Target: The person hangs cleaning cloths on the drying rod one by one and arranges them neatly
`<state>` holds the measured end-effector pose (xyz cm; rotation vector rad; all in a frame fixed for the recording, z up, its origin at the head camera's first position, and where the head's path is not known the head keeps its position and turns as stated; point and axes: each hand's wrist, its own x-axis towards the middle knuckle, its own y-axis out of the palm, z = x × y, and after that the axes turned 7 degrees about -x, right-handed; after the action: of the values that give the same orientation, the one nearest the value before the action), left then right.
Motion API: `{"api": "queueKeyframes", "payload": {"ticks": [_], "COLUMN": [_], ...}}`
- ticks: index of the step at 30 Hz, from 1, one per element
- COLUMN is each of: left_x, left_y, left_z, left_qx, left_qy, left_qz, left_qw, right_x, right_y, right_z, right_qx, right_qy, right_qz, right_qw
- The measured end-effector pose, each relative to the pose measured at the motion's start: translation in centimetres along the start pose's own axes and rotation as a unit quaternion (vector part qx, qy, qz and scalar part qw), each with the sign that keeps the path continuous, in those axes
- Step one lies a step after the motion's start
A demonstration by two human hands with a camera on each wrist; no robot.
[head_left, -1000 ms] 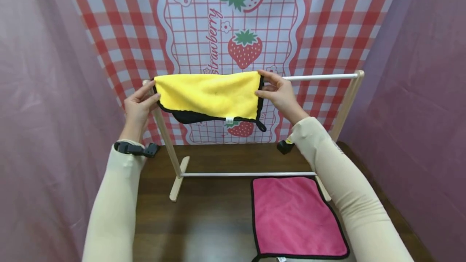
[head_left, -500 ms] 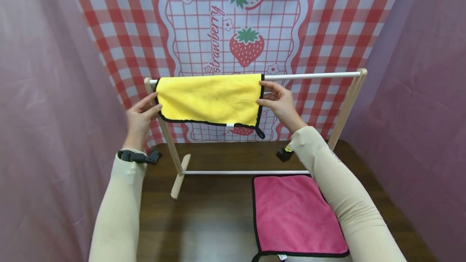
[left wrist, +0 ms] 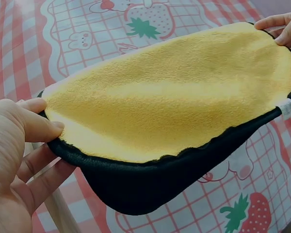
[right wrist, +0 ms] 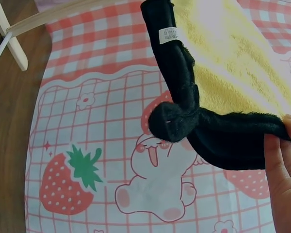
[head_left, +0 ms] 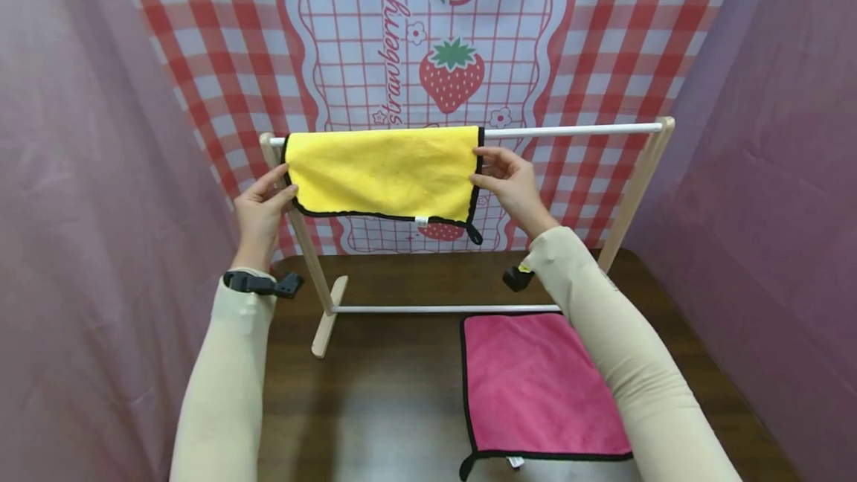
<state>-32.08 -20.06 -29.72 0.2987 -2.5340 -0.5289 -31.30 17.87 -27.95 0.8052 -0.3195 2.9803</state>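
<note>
Yellow cloth (head_left: 382,173) hangs over the rack's white top bar (head_left: 576,130), and the left hand (head_left: 260,214) and right hand (head_left: 514,183) each have a pinching grip on 1 side edge. Pink cloth (head_left: 535,385) just lies flat on the counter (head_left: 375,407).

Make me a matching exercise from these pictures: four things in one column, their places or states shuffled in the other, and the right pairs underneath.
Things
1. yellow cloth
2. pink cloth
3. left hand
4. right hand

Places or states
A. spread out on the brown surface
B. pinches the side edge that ends in a black loop
C. hangs over the upper white bar
D. pinches a side edge close to a wooden upright

Right pairs: 1-C, 2-A, 3-D, 4-B
</note>
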Motion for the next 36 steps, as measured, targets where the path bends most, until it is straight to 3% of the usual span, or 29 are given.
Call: {"api": "queueKeyframes", "payload": {"ticks": [12,17,21,28,36], "left_x": [-0.3,-0.4,-0.7,-0.8,-0.8], "left_y": [0.3,0.1,-0.3,-0.4,-0.7], "left_z": [0.4,0.6,1.1,1.5,1.9], "left_qx": [0.036,0.075,0.073,0.062,0.074], "left_qy": [-0.01,-0.046,-0.062,-0.041,-0.045], "left_qz": [-0.014,-0.021,-0.019,-0.014,-0.021], "left_qw": [0.9992,0.9959,0.9952,0.9971,0.996], "right_x": [0.2,0.1,-0.3,-0.4,-0.6], "right_y": [0.3,0.4,0.6,0.9,0.8], "right_z": [-0.7,-0.8,-0.9,-1.0,-1.6], "right_qx": [-0.011,-0.017,-0.021,-0.005,-0.011], "right_qy": [0.016,0.029,0.037,0.024,0.026], "right_qz": [-0.009,-0.008,-0.009,-0.018,-0.018], "right_qw": [1.0,0.999,0.999,1.0,0.999]}}
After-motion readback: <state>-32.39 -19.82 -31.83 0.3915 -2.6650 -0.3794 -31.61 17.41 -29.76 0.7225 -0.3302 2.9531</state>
